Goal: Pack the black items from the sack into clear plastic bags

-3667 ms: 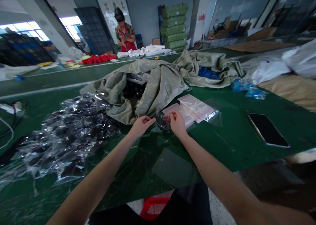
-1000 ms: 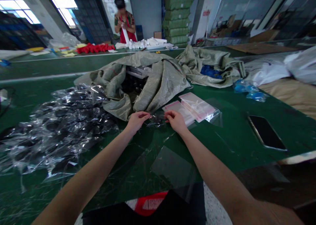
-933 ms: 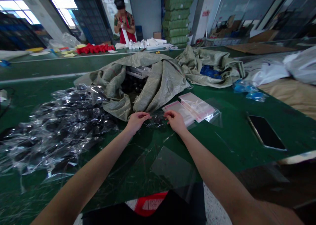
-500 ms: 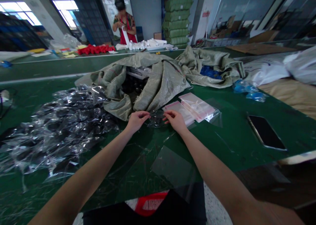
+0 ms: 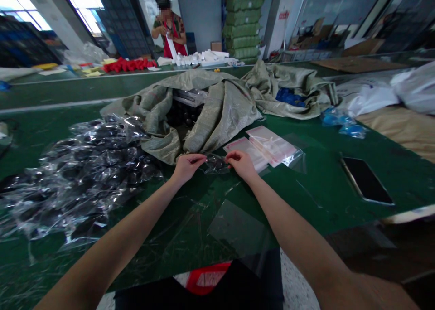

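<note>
Nearest, in front of the sack [image 5: 226, 113], a loose clear sheet [image 5: 238, 228] lay flat on the green table [image 5: 159, 260]. Between that sheet and the sack, just short of its folds, a clear packet [image 5: 216, 164] with something dark inside was stretched between two hands. The left hand [image 5: 186, 168] had thumb and forefinger pressed together on one end; the right hand [image 5: 242, 164] had its fingertips gathered, seemingly pinching the film at the other.

Less than four seconds earlier the right hand had been higher, by the bags, with the left fingers apart. In the last half second the right fingers, which had been spread, drew in, while the packet scarcely moved. It appeared to be in mid-handling, not among the others.

Left of the sack spread a pile [image 5: 81, 174] of similar wrapped dark pieces; to its right lay flat clear bags [image 5: 272, 146] and, farther right, a phone [image 5: 368, 179]. Beyond the sack, a co-worker [image 5: 175, 33] held something long and white.
</note>
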### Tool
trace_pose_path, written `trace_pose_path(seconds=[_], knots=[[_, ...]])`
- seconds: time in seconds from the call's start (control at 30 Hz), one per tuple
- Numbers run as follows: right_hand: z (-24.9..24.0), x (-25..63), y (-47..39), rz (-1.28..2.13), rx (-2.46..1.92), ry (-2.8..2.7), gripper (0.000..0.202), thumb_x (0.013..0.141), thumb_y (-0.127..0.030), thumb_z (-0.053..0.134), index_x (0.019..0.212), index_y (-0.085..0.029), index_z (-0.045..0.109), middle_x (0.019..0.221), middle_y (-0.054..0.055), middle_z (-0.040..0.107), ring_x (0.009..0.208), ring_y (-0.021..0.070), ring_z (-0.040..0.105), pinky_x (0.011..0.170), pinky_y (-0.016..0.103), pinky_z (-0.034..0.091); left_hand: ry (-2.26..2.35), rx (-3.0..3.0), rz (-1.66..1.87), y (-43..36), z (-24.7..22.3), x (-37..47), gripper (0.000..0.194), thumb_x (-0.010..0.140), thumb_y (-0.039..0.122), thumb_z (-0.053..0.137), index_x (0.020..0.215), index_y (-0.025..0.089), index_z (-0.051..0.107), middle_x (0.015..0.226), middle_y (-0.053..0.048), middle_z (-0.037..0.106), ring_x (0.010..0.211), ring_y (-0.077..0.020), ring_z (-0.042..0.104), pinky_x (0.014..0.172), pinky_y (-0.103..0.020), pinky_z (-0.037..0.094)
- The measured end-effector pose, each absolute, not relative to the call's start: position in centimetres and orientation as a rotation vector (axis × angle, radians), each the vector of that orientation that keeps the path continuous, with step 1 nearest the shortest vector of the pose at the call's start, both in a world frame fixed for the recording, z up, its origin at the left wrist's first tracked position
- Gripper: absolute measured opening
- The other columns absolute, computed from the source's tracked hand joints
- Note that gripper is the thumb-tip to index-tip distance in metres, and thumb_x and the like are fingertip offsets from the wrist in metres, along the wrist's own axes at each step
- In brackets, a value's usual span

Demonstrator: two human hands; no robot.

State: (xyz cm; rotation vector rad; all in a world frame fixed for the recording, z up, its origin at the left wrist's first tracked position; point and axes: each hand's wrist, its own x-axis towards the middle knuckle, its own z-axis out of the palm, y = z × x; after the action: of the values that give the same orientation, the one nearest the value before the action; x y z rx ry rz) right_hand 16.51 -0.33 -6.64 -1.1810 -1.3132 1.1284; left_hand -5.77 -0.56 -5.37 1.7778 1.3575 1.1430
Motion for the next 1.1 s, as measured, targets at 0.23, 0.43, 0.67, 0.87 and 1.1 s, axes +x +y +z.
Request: trace_pose_path(seconds=[0.23, 0.43, 0.67, 0.87, 1.1], knots=[[-6.3, 16.6, -0.4, 1.221, -1.174, -1.252, 0.008, 0.066, -0.013, 0.058, 0.068, -0.019, 0.063, 0.063, -0.003, 0.064, 0.061, 0.0116, 0.062, 0.061, 0.025, 0.056, 1.253, 1.748, 1.127, -0.3, -6.0, -6.2, 0.03, 0.076, 0.036, 0.069, 0.099, 0.018, 0.076, 0.098, -0.006, 0.075, 0.091, -0.0199, 0.069, 0.092, -0.032, 0.05], [-6.6, 16.8, -0.3, 1.266, -1.132, -1.246, 0.011, 0.065, -0.012, 0.058, 0.07, -0.018, 0.065, 0.067, -0.002, 0.068, 0.068, 0.0125, 0.066, 0.074, 0.028, 0.056, 1.267, 1.793, 1.094, -0.3, -6.3, -6.6, 0.02, 0.078, 0.032, 0.067, 0.087, 0.019, 0.078, 0.089, -0.004, 0.076, 0.084, -0.0189, 0.07, 0.087, -0.03, 0.052], [-6.8, 17.2, 0.1, 1.332, -1.16, -1.208, 0.014, 0.06, -0.008, 0.058, 0.068, -0.017, 0.066, 0.066, -0.003, 0.068, 0.07, 0.0136, 0.067, 0.075, 0.028, 0.055, 1.297, 1.869, 1.1, -0.2, -6.1, -6.6, 0.017, 0.077, 0.026, 0.064, 0.083, 0.018, 0.077, 0.085, -0.002, 0.076, 0.08, -0.0171, 0.07, 0.083, -0.027, 0.053], [-6.2, 17.0, -0.2, 1.449, -1.126, -1.09, 0.016, 0.067, -0.003, 0.057, 0.07, -0.016, 0.066, 0.072, 0.0, 0.07, 0.075, 0.0124, 0.069, 0.082, 0.027, 0.056, 1.312, 1.897, 1.111, -0.6, -5.7, -6.5, 0.018, 0.078, 0.027, 0.063, 0.084, 0.018, 0.077, 0.087, -0.003, 0.076, 0.082, -0.0178, 0.069, 0.085, -0.029, 0.053], [-4.9, 16.5, -0.2, 1.454, -1.222, -0.917, 0.008, 0.088, -0.025, 0.055, 0.085, -0.017, 0.056, 0.074, 0.002, 0.065, 0.06, 0.0113, 0.065, 0.055, 0.023, 0.057, 1.314, 1.899, 1.119, -0.4, -5.9, -6.6, 0.02, 0.079, 0.028, 0.061, 0.086, 0.017, 0.076, 0.089, -0.004, 0.076, 0.084, -0.0181, 0.069, 0.086, -0.03, 0.053]])
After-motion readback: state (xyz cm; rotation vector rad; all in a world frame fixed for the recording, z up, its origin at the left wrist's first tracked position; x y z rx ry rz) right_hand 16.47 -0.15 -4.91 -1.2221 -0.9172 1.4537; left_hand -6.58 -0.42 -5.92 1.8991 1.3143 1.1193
